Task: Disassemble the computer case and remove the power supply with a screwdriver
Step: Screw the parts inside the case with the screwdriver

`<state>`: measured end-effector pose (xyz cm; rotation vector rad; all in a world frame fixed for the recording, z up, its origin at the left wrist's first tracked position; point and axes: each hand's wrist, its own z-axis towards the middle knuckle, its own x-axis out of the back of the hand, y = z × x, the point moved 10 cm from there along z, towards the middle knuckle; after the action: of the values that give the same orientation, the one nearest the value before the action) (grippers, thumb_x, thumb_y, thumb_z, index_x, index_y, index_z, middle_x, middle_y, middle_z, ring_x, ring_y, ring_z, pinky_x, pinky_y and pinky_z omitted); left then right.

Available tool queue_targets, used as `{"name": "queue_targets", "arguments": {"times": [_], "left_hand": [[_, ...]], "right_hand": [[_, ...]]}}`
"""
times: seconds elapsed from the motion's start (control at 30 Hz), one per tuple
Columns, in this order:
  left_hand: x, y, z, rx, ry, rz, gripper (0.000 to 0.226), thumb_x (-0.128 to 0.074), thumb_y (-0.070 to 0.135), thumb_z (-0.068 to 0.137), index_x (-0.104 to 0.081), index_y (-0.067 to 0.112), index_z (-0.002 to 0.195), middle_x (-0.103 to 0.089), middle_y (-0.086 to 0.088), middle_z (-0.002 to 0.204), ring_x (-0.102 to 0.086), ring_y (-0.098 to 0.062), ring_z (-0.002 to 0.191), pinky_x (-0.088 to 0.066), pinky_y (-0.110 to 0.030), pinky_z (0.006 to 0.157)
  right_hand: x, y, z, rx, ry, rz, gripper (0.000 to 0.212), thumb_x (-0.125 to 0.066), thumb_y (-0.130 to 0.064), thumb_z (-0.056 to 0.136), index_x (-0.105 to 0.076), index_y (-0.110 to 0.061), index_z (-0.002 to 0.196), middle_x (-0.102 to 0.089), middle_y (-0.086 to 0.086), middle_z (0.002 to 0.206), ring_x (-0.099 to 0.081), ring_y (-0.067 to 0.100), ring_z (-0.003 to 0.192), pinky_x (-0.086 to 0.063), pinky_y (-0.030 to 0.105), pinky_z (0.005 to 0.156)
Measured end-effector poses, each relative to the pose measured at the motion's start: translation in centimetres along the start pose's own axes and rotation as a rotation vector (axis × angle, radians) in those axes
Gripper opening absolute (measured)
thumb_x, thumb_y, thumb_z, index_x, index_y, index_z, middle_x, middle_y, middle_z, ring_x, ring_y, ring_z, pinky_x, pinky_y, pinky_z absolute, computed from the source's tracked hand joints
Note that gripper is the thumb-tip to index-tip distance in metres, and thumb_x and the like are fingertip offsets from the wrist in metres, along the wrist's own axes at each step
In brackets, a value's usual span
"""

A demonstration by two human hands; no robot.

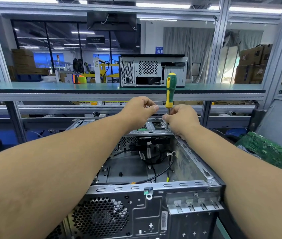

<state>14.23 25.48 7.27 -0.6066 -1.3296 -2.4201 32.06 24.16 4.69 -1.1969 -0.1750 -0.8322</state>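
From the head camera, we held the screwdriver [170,90] upright, our right hand [181,120] pinching its metal shaft just below the green and yellow handle, tip down at the far right corner of the open computer case [154,188]. Just left of that grip, our left hand [139,112] hovered with fingers curled; we could not tell whether it pinched anything. Under both hands, black cables [155,163] lay inside the case.

A: What's worn on the arms?
B: Nothing. Both forearms bare to the frame edge, no sleeves, no gloves.
A: Hands?
B: Left hand [139,112] & right hand [181,120] bare, no rings or watch seen. Nails short, thumbnails visible.
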Motion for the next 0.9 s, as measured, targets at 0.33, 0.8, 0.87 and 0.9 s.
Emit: {"name": "queue_targets", "arguments": {"times": [0.33,0.8,0.87,0.9], "left_hand": [[-0.3,0.2,0.2,-0.012,-0.008,0.020,0.015,-0.065,0.038,0.100,-0.069,0.023,0.097,-0.056,0.007,0.075,-0.048,-0.010,0.065,-0.042,-0.022,0.051],[0.3,2.3,0.6,0.185,0.155,-0.197,0.036,-0.055,0.055,0.100,-0.064,0.023,0.087,-0.057,0.008,0.068,-0.053,-0.020,0.067,-0.046,-0.032,0.064],[-0.5,3.0,1.3,0.306,0.148,-0.188,0.040,-0.054,0.054,0.100,-0.055,0.024,0.075,-0.052,0.002,0.070,-0.049,-0.023,0.065,-0.044,-0.034,0.067],[-0.9,3.7,1.9,0.307,0.137,-0.176,0.040,-0.054,0.050,0.101,-0.054,0.021,0.074,-0.052,-0.001,0.073,-0.047,-0.023,0.065,-0.043,-0.033,0.067]], "right_hand": [[-0.2,-0.3,-0.2,0.008,-0.018,-0.029,0.029,-0.083,-0.032,0.085,-0.064,-0.014,0.071,-0.069,0.005,0.079,-0.059,0.023,0.071,-0.054,0.034,0.070],[-0.5,-1.3,-0.6,0.037,-0.042,-0.206,0.019,-0.074,-0.029,0.091,-0.064,-0.020,0.077,-0.069,0.006,0.084,-0.064,0.027,0.081,-0.045,0.028,0.068],[-0.5,-1.6,-0.7,0.056,-0.041,-0.229,0.019,-0.072,-0.027,0.091,-0.062,-0.020,0.077,-0.066,0.006,0.084,-0.064,0.030,0.082,-0.045,0.029,0.068],[-0.4,-1.6,-0.7,0.059,-0.039,-0.224,0.017,-0.071,-0.027,0.092,-0.062,-0.021,0.078,-0.065,0.006,0.083,-0.064,0.031,0.082,-0.046,0.030,0.067]]}}
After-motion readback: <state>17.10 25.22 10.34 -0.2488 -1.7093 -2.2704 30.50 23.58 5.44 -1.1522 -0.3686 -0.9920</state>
